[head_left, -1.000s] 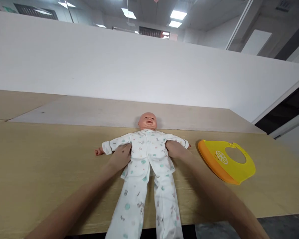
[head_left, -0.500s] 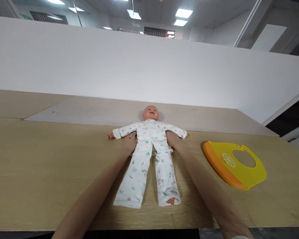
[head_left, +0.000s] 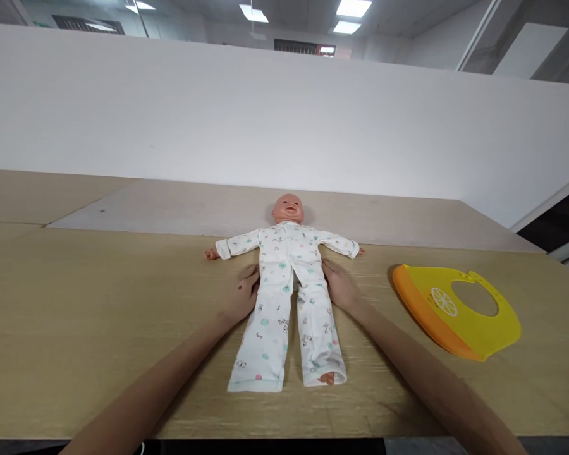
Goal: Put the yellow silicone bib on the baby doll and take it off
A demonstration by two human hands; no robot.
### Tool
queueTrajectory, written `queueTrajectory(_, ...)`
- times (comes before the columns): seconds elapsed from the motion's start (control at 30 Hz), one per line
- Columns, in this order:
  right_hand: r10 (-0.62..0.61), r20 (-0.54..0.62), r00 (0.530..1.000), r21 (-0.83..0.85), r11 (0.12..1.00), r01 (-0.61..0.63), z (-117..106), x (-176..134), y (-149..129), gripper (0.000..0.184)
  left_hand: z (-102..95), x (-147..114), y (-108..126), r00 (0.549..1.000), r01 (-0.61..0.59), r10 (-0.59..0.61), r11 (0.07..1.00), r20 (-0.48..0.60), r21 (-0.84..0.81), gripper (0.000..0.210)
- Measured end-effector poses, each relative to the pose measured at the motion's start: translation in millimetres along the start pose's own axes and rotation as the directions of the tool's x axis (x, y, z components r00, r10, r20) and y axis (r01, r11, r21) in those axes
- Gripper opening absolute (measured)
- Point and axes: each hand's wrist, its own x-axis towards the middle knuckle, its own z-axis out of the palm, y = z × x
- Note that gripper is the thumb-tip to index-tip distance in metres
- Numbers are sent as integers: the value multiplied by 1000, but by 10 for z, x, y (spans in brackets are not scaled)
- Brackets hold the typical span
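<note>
Doll (head_left: 287, 265) lies face-up mid-table (head_left: 76, 316) in a printed sleepsuit; one foot hidden in its left trouser cuff, both forearms cut off at frame bottom. Left hand (head_left: 241, 296) and right hand (head_left: 340, 285), flat and unclenched, have slid from the doll's armpits to its hips, apparently just touching the fabric. Yellow bib (head_left: 459, 308) lies well right; white partition (head_left: 284, 114) behind, ceiling lights above.

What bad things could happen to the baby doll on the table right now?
The doll lies flat with its feet near the front edge of the table, so a pull toward the person might slide it off. The left hand and right hand rest open at its hips and could bunch the loose pajamas. The yellow bib sits close to the right arm and might get bumped.
</note>
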Motion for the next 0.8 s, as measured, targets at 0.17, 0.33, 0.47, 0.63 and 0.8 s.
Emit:
queueTrajectory(0.17, 58, -132, 990, 113, 993, -44, 99, -174, -4, 41, 127, -105, -57, 985, 170, -172, 983, -12, -68, 20)
queueTrajectory(0.33, 85, -169, 982, 132, 989, -63, 108, -168, 21, 39, 149, -86, -110, 973, 229, -231, 962, 5, -151, 12)
queueTrajectory(0.47, 70, -138, 988, 154, 987, -49, 57, -176, 7, 47, 40, -81, -179, 997, 62, -52, 983, 62, -172, 40)
queueTrajectory(0.63, -55, -109, 993, 125, 990, 68, 3, -216, -7, 65, -49, -87, -204, 991, -60, 54, 997, 121, 48, 54)
queueTrajectory(0.8, 54, -133, 990, -34, 998, -59, -16, -235, -70, 44, -20, -82, -130, 994, 75, -95, 956, 56, 283, 34)
